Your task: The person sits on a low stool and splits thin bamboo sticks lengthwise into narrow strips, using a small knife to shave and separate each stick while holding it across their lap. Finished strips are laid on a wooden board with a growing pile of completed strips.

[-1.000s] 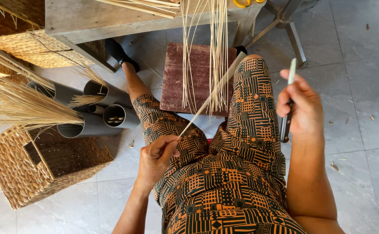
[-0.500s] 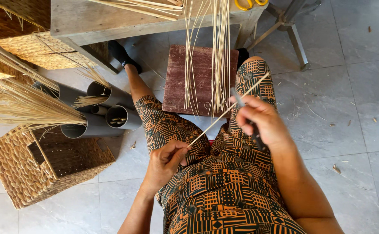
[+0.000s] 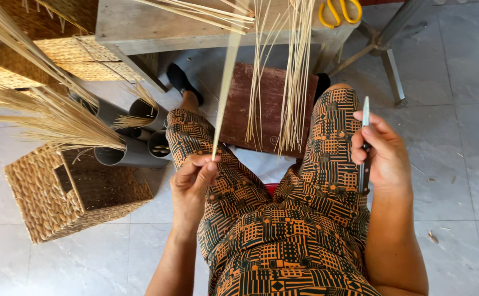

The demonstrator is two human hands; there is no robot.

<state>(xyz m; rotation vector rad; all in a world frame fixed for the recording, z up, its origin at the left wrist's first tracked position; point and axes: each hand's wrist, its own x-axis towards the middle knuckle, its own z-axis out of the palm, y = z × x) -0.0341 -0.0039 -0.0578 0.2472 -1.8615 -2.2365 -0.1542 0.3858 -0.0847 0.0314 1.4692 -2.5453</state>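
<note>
One flat reed strip [image 3: 224,93] is pinched at its lower end by the left hand [image 3: 193,183]; the right hand [image 3: 385,156] grips a knife [image 3: 365,145] upright. Judgement: keep strip taut, blade angled away from fingers.

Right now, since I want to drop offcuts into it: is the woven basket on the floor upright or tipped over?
Tipped. The woven basket lies on its side by the grey pipes, its opening showing the inside.

One camera on the person's head looks straight down, close over the lap, both hands and the tiled floor [image 3: 469,181] below
</note>
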